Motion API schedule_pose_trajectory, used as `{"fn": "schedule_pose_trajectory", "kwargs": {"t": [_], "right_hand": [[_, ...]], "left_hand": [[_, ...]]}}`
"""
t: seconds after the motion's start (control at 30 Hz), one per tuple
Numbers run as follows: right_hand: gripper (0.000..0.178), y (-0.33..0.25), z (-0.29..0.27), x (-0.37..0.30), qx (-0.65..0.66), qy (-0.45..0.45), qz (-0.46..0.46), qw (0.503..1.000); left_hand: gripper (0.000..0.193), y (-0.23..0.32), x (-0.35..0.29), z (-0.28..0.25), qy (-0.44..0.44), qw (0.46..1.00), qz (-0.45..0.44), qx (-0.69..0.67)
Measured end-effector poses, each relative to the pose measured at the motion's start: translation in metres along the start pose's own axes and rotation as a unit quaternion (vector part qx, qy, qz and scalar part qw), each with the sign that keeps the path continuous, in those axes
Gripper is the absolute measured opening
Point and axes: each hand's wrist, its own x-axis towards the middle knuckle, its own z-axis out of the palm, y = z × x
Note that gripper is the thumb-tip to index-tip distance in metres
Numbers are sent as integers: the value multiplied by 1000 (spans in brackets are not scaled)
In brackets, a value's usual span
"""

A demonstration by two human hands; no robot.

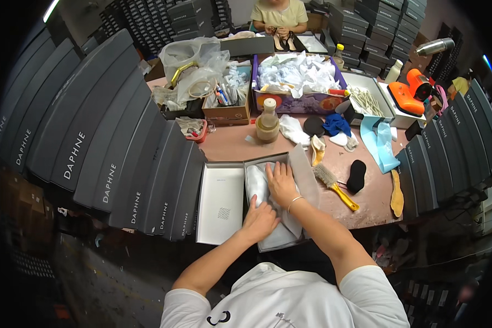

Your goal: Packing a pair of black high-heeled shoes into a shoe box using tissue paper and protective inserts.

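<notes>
An open grey shoe box (252, 162) sits at the near edge of the brown table (232, 145), lined with white tissue paper (256, 183). My left hand (259, 220) presses flat on the paper at the box's near end. My right hand (281, 183), with a thin bracelet on the wrist, lies flat on the paper in the middle of the box. Both hands hold nothing. The box's lid (221, 203) lies upside down just left of it, white inside.
Tall stacks of dark grey shoe boxes (109, 142) stand left, more at the right (448, 147). A yellow-handled brush (335, 186), black pads, an insole (397, 194), a blue ribbon (381, 143), a bottle (267, 124) and paper-filled boxes lie on the table. Another person (280, 16) works at the far side.
</notes>
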Motion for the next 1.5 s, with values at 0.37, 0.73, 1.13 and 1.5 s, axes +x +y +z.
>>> {"fn": "schedule_pose_trajectory", "kwargs": {"t": [0.37,0.73,1.13,1.5], "right_hand": [[41,85,-120,-81,369,310,41,875],[53,35,-56,-104,501,-72,26,862],[56,101,-34,-190,628,-23,319,709],[68,43,-12,-116,624,-55,277,728]], "left_hand": [[25,-46,-74,21,298,871,-312,-235],[27,29,-87,-135,205,761,-199,-583],[52,68,-41,-33,268,952,-51,-139],[40,8,-53,23,206,699,-301,-616]]}}
